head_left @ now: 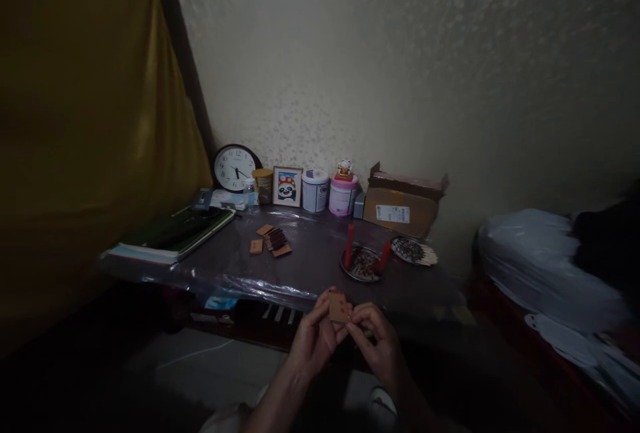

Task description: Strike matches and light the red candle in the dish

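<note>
My left hand (320, 331) holds up a small brown matchbox (339, 307) with dark red marks on its face, just off the table's front edge. At the box's lower right corner, the fingers of my right hand (373, 336) are pinched together. Whether a thin match lies between those fingertips is too small and dark to tell. Beyond my hands, a round metal plate (361, 278) carries two red candles, one upright (349, 246) and one shorter and tilted (384, 257), among dark bits. More matchboxes (257, 246) lie in a loose pile on the table.
A second plate (403, 257) holds dark burnt bits and pale sticks. Along the wall stand a clock (236, 167), a framed panda picture (287, 186), two tubs (315, 191) and a cardboard box (400, 203). Books (175, 236) lie left on the plastic-covered table (305, 266).
</note>
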The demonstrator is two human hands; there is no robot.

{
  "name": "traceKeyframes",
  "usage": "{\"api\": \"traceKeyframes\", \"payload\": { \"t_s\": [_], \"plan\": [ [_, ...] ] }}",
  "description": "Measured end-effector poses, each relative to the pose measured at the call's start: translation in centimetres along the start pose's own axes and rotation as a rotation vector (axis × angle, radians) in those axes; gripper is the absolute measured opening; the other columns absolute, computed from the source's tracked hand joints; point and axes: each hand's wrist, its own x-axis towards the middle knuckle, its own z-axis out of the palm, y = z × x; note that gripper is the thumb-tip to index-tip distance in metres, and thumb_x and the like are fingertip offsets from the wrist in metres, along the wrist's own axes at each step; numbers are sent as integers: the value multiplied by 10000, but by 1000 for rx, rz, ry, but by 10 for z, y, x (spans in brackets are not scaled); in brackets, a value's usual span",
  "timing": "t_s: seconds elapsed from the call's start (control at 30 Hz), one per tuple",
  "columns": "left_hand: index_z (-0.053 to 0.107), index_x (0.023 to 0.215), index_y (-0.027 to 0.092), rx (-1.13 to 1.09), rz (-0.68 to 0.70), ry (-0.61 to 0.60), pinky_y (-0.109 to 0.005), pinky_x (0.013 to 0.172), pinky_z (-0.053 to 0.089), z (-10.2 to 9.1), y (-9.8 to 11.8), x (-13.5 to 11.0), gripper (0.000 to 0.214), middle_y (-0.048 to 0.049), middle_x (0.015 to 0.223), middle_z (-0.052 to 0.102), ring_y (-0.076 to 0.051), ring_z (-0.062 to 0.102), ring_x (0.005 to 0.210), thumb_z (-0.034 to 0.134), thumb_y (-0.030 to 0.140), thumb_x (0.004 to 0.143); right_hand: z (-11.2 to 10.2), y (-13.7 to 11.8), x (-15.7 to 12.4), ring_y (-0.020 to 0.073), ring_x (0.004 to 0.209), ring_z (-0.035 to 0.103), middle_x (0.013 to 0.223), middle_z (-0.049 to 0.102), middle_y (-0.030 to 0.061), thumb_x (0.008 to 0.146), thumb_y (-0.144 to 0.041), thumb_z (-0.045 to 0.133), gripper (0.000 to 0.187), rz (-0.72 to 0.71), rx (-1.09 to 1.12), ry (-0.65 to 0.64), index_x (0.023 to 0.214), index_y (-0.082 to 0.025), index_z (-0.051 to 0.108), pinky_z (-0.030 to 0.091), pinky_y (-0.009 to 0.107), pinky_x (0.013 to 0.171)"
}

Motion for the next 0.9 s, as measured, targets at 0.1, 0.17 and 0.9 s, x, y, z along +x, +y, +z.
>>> {"api": "traceKeyframes", "payload": {
  "t_s": [0.1, 0.17, 0.9],
  "plan": [
    [536, 1018, 220, 6, -3, 11, -284, 755, 455, 2, -1, -1, 202, -45, 942, 635, -172, 622, 874, 529, 207, 817, 1, 1, 1, 131, 755, 562, 796, 535, -1, 805, -144, 555, 84, 0, -28, 36, 782, -218, 524, 483, 226, 653],
    [554, 985, 211, 21, 3, 13, -283, 769, 451, 4, -1, -1, 173, -45, 936, 636, -173, 615, 892, 535, 214, 813, 1, 2, 0, 139, 769, 566, 794, 537, 1, 806, -150, 560, 83, 4, -35, 43, 777, -218, 522, 493, 240, 670],
    [553, 1012, 215, 597, 184, 236, -240, 621, 421, 18, -2, -7, 364, -18, 852, 657, -158, 600, 700, 636, 412, 718, -11, 9, 0, 142, 724, 589, 777, 565, 2, 813, -230, 576, 55, 2, -165, 106, 788, -227, 527, 495, 236, 662]
  ]
}}
